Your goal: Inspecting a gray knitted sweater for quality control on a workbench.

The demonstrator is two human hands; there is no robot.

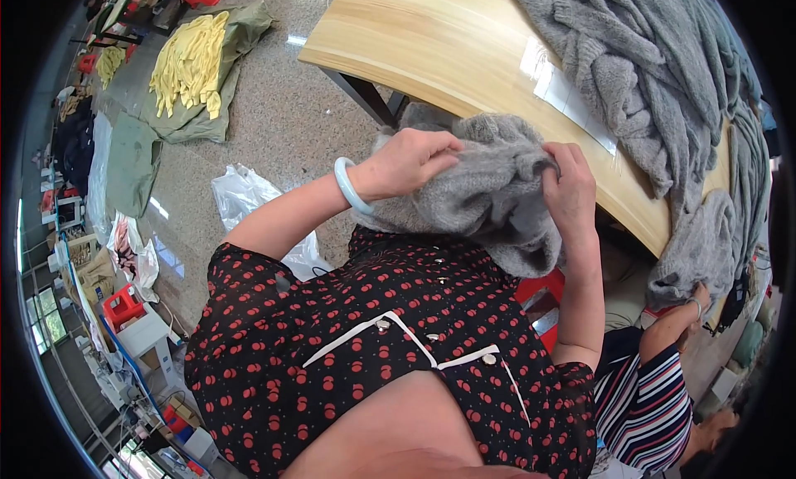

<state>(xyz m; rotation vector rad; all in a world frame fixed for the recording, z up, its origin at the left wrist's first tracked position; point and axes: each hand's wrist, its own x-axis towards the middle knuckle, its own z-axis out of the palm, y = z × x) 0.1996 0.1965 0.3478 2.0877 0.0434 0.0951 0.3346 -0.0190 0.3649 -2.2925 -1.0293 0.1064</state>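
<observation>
A grey knitted garment lies bunched up in front of my body, beside the near edge of the wooden table. My left hand, with a pale bangle on its wrist, pinches the knit at its upper left. At the right side, my right hand grips the same garment between thumb and fingers. A gathered stretch of fabric runs between the two hands. The lower folds hang down, and what part of the garment I hold cannot be made out.
More grey knitwear is heaped on the table's right side and hangs over its edge. A co-worker in a striped top handles grey knit at the right. Yellow garments lie on a green cloth on the floor, near a clear plastic bag.
</observation>
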